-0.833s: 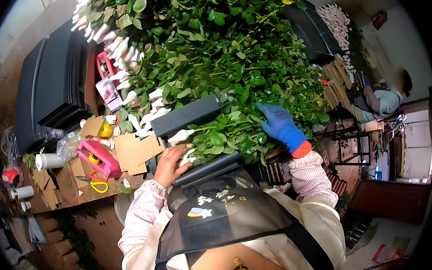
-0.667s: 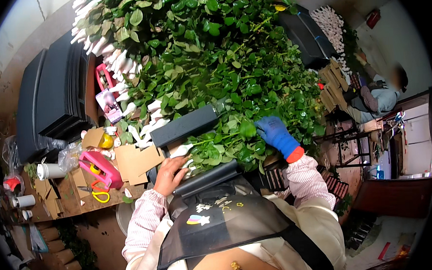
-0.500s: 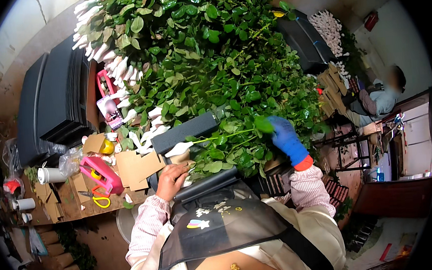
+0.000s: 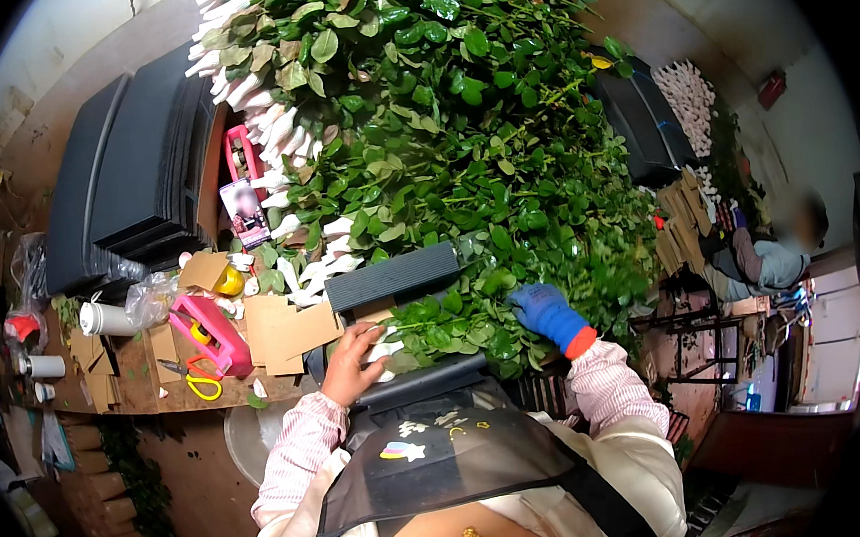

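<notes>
1. Crowded workshop, brown wooden workbench (image 4: 139, 384) at left, huge heap of leafy green stems (image 4: 442, 148) filling the middle, white-wrapped flower heads (image 4: 271, 130) lined along its left edge.
2. Stack of black trays (image 4: 134, 169) behind the bench; on the bench a pink tool (image 4: 210, 334), yellow-handled scissors (image 4: 198, 379), cardboard pieces (image 4: 290, 328), white cups (image 4: 104, 319).
3. Directly in front of the apron (image 4: 454, 466), one small bunch of stems (image 4: 444, 332) lying between two dark ribbed bars (image 4: 396, 276), long axis running left to right, wrapped heads to the left, leafy ends to the right.
4. Left hand (image 4: 352, 364), bare, resting on the head end of this bunch, fingers bent down over the white wraps (image 4: 381, 352); a real clench not clear, only a loose cover.
5. Right hand (image 4: 548, 315), in a blue glove with orange cuff, pressed into the leaves at the right end of the same bunch, fingers curled among the foliage; a firm grip cannot be told.
6. Both hands near the bunch, one at each end.
7. Far right, another person seated (image 4: 768, 250), well apart.
</notes>
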Demonstrator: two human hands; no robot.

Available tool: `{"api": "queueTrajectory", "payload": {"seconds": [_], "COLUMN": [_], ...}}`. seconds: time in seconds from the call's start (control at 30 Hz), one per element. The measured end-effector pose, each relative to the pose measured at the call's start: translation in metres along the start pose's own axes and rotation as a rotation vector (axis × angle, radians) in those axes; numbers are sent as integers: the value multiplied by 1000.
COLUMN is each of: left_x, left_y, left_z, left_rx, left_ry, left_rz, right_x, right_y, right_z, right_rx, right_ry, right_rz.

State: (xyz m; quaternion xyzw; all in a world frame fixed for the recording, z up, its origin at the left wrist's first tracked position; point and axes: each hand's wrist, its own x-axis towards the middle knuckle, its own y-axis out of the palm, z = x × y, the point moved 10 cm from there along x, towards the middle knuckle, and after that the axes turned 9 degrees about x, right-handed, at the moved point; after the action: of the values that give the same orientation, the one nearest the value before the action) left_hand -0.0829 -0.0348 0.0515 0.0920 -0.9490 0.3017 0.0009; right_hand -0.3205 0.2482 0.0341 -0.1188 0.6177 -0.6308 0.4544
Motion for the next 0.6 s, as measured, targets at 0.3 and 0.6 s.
{"api": "queueTrajectory", "payload": {"seconds": [0.3,0.6], "left_x": [-4,1], "left_y": [-5,-13], "left_z": [-2,-8], "left_rx": [-46,15], "left_ry": [-7,25], "left_rz": [7,-11], "right_x": [87,123], "right_y": [-171,-188], "right_z": [59,67], "right_rx": [169,33], "right_ry": [-244,-337], "right_rz": [-656,-781]}}
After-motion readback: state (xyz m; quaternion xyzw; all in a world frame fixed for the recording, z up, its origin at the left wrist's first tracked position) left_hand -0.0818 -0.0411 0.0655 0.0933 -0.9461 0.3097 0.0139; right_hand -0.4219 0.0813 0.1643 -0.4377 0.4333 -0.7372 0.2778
